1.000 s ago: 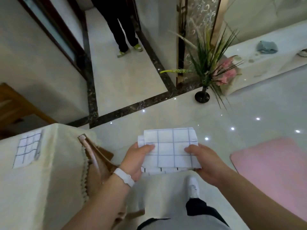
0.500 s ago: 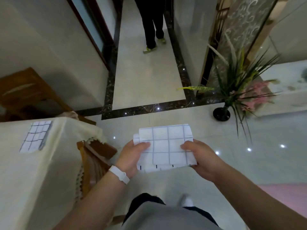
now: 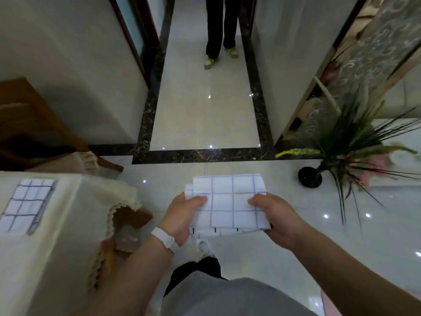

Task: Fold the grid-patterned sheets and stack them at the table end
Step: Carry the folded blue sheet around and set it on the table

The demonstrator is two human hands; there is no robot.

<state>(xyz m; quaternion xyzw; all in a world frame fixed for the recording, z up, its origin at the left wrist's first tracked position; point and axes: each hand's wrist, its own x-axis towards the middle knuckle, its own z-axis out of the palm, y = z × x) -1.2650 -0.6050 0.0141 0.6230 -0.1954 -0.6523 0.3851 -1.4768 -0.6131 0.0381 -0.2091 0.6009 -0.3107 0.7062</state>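
Observation:
A white sheet with a blue grid (image 3: 230,201) is folded into a small rectangle and held in the air over the floor, in front of my waist. My left hand (image 3: 182,215) grips its left edge, thumb on top. My right hand (image 3: 275,215) grips its right edge the same way. A second folded grid sheet (image 3: 27,204) lies flat on the cream-clothed table (image 3: 68,224) at the left, well apart from both hands.
A wooden chair (image 3: 127,226) is tucked under the table's corner, another wooden chair (image 3: 34,119) stands behind the table. A potted plant in a black vase (image 3: 311,176) stands on the floor at right. A person's legs (image 3: 219,30) stand in the corridor ahead.
The view has swung left: the corridor is now centred, the plant has slid right and the table shows more. Both hands keep the same hold on the folded sheet.

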